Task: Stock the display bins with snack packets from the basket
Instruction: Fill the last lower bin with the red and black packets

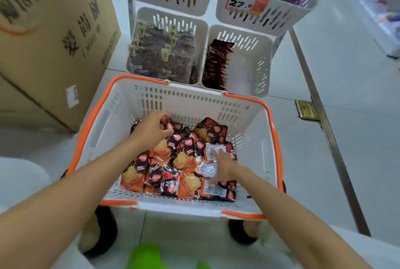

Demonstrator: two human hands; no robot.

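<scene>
A white basket (121, 117) with an orange rim sits on the floor, its bottom covered with black-and-orange snack packets (173, 160). The left hand (152, 128) reaches into the far left of the pile, fingers curled and thumb pinching a packet. The right hand (224, 163) lies on pale-backed packets at the right, fingers straight and spread apart. Just beyond the basket stand two white bins: the right bin (251, 67) holds red-and-black packets along its left side, the left bin (168, 17) dark bagged snacks. A cardboard box (54, 37) stands at the left.
</scene>
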